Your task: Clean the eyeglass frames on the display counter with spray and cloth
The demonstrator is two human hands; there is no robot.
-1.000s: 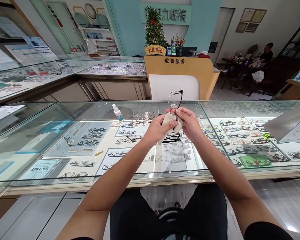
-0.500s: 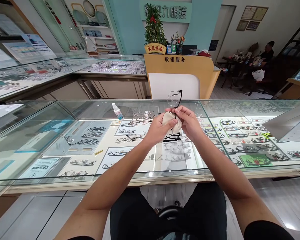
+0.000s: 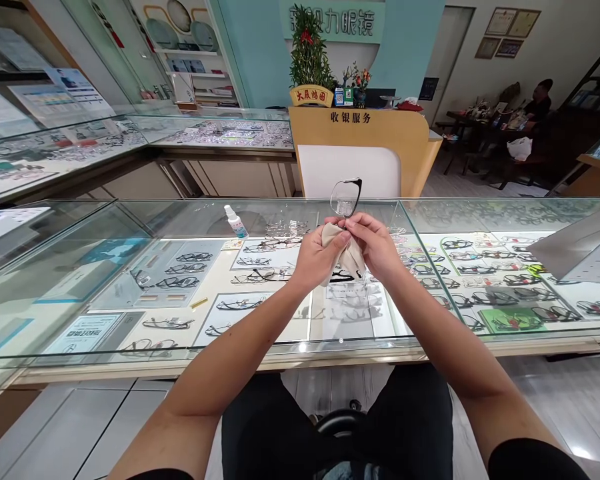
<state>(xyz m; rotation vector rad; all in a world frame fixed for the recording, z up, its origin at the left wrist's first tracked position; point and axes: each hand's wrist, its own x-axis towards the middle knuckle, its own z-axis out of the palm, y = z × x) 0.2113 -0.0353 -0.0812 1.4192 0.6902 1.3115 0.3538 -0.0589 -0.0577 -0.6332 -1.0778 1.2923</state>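
Note:
A pair of eyeglasses (image 3: 345, 198) with a dark upper rim is held up over the glass counter, one lens pointing upward. My right hand (image 3: 375, 245) pinches its lower part between thumb and fingers. Wrapped in my left hand (image 3: 316, 256) is a beige cleaning cloth (image 3: 351, 259), pressed about the lower part of the eyeglasses, with its loose end hanging down between both hands. Cloth and fingers hide the other lens. Under the hands, black-framed glasses (image 3: 341, 276) show partly.
The glass display counter (image 3: 280, 347) spans the front, with rows of frames inside. A white spray bottle (image 3: 236, 222) stands on it at the left. At right is a folded white card (image 3: 587, 250). Behind are a cashier desk (image 3: 363, 130) and a seated person (image 3: 539, 103).
The cloth has shifted and opened out, its end now hanging lower between my hands. The eyeglasses have turned slightly and moved a little left.

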